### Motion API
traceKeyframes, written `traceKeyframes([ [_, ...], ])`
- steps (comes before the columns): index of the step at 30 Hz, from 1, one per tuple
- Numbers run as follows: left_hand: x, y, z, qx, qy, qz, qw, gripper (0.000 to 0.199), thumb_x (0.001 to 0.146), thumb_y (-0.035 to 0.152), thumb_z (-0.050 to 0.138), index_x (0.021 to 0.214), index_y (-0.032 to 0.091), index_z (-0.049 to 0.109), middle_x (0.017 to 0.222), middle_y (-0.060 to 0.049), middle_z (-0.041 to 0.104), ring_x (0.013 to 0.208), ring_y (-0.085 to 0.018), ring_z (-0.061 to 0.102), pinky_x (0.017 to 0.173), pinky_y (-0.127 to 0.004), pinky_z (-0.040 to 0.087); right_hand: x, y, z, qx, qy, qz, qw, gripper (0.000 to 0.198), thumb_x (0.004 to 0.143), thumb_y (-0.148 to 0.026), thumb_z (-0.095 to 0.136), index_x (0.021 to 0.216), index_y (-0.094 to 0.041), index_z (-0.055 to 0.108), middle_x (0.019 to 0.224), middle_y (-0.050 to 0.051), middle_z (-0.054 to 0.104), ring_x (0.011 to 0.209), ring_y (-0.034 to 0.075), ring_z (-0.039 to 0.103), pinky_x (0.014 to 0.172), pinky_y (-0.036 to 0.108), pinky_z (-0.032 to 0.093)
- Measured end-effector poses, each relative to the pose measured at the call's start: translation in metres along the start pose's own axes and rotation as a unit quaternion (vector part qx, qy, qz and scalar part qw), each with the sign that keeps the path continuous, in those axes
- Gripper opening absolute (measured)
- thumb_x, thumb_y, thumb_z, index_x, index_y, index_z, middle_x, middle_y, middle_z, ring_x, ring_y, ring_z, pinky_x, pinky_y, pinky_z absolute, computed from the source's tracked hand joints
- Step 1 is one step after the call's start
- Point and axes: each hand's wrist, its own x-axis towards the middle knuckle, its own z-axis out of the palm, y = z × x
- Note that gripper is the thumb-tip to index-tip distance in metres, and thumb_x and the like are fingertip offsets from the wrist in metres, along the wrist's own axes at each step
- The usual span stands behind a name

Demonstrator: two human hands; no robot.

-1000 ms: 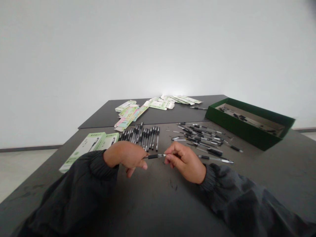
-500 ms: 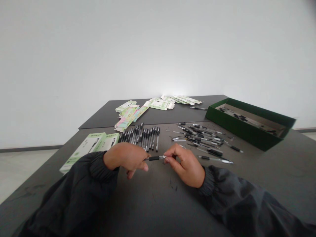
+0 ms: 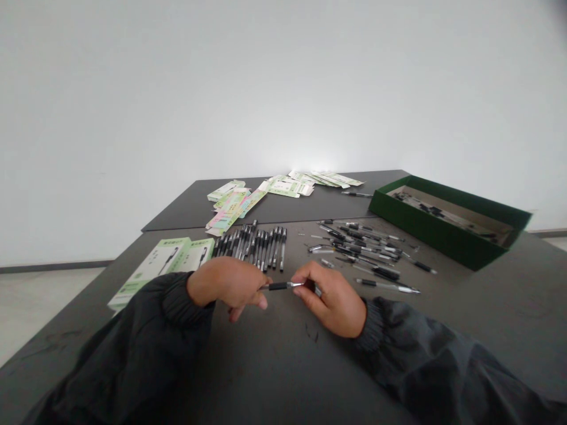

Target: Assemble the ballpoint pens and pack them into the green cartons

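Observation:
Between my two hands lies a pen (image 3: 278, 286) with a black grip, held level above the dark table. My left hand (image 3: 230, 286) is closed on its left end, which the fingers hide. The fingertips of my right hand (image 3: 331, 298) pinch the silvery tip at the other end; whether a separate small part is in them I cannot tell. Just beyond my left hand stand out several capped pens (image 3: 271, 245), laid side by side in a row. Loose pens and pen parts (image 3: 361, 243) are heaped beyond my right hand.
A green box (image 3: 436, 236) holding pen parts stands at the right. Green-and-white pen boxes (image 3: 153, 262) lie at the left, near my left sleeve. Flattened cartons (image 3: 237, 209) are spread at the back. One clear pen (image 3: 387, 286) lies right of my right hand.
The pen has shifted very slightly to the right and down, and a little more of its silvery tip shows. Both hands keep nearly the same place.

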Motion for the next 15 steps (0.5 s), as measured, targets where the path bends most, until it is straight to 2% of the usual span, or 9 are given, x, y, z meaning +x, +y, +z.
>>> traceKeyframes([
  [7, -0.006, 0.009, -0.003, 0.010, 0.009, -0.013, 1.000, 0.034, 0.086, 0.019, 0.043, 0.116, 0.008, 0.053, 0.074, -0.013, 0.072, 0.074, -0.020, 0.067, 0.055, -0.020, 0.042, 0.001, -0.004, 0.000, -0.039, -0.002, -0.011, 0.999, 0.004, 0.085, -0.021, 0.050, 0.085, -0.018, 0.053, 0.073, 0.000, 0.058, 0.067, 0.012, 0.052, 0.062, 0.023, 0.036],
  [10, -0.009, 0.011, -0.004, 0.017, 0.014, -0.018, 1.000, 0.031, 0.086, 0.020, 0.043, 0.112, 0.010, 0.057, 0.073, -0.011, 0.072, 0.073, -0.020, 0.067, 0.055, -0.020, 0.042, 0.002, -0.004, -0.002, -0.040, -0.020, -0.018, 0.999, 0.014, 0.088, -0.025, 0.044, 0.080, -0.018, 0.053, 0.069, 0.001, 0.056, 0.065, 0.013, 0.051, 0.060, 0.024, 0.035],
  [13, -0.008, 0.010, -0.004, 0.016, 0.011, -0.018, 1.000, 0.031, 0.087, 0.022, 0.042, 0.112, 0.011, 0.056, 0.074, -0.010, 0.072, 0.074, -0.019, 0.067, 0.055, -0.020, 0.042, 0.001, 0.000, -0.003, -0.014, -0.038, -0.026, 0.999, 0.018, 0.089, -0.032, 0.043, 0.097, -0.018, 0.053, 0.076, 0.002, 0.059, 0.068, 0.013, 0.053, 0.062, 0.024, 0.037],
  [15, -0.006, 0.008, -0.003, 0.011, 0.005, -0.014, 1.000, 0.032, 0.087, 0.022, 0.040, 0.114, 0.010, 0.054, 0.075, -0.010, 0.072, 0.074, -0.018, 0.067, 0.054, -0.019, 0.042, 0.000, 0.002, -0.003, -0.005, -0.033, -0.023, 0.999, 0.032, 0.085, -0.034, 0.050, 0.112, -0.018, 0.045, 0.085, 0.003, 0.060, 0.068, 0.013, 0.053, 0.063, 0.024, 0.038],
])
